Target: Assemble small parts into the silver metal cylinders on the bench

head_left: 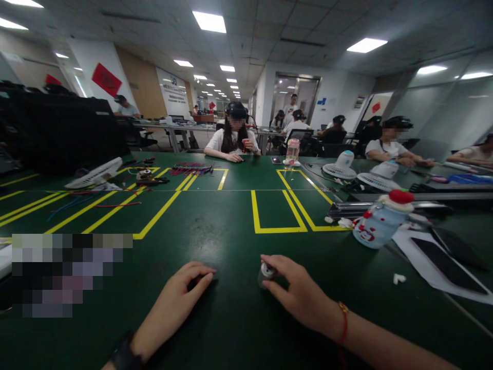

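1. I get a dim feed; ceiling panels burn near-white overhead.
2. Pale glare on the green tabletop, mid-frame; nearest stretch falls dark.
3. I note wide-angle stretching toward the edges; far background soft.
4. Coarse pixel blocks hide a patch at left.

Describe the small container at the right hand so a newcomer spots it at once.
On the green tabletop, come toward the camera past the yellow tape to the right hand, with its red bracelet. The small container is between thumb and fingers. Unlike the big light-blue bottle farther right, it is tiny, with a greyish top.
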A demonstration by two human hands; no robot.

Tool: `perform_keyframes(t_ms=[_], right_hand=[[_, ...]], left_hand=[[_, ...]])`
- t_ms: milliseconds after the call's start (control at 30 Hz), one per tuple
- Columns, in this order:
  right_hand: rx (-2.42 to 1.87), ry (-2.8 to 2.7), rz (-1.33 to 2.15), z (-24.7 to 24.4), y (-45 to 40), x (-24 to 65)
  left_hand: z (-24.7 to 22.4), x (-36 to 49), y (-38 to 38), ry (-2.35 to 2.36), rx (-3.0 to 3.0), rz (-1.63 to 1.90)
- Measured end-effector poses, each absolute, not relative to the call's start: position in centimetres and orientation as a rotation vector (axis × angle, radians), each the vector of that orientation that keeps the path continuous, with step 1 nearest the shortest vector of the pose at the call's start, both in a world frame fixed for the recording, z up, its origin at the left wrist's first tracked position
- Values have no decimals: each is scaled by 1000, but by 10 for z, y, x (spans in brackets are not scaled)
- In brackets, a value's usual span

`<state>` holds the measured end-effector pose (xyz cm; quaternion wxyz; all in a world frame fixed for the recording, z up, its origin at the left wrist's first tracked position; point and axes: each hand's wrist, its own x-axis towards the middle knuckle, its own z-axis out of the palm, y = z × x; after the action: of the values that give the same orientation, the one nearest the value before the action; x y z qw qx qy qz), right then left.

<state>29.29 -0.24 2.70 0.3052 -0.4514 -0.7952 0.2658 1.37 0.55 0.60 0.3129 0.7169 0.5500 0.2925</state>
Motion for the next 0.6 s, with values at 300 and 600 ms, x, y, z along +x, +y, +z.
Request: perform_keyframes(t_ms=[300, 600], right_hand=[[-1208, -1883, 838, -6, -1, 280], [-1195, -1906, 782, -2, -2, 280]], left_hand=[[34, 90, -4, 1279, 2049, 915], [26, 88, 11, 1431, 2080, 937]])
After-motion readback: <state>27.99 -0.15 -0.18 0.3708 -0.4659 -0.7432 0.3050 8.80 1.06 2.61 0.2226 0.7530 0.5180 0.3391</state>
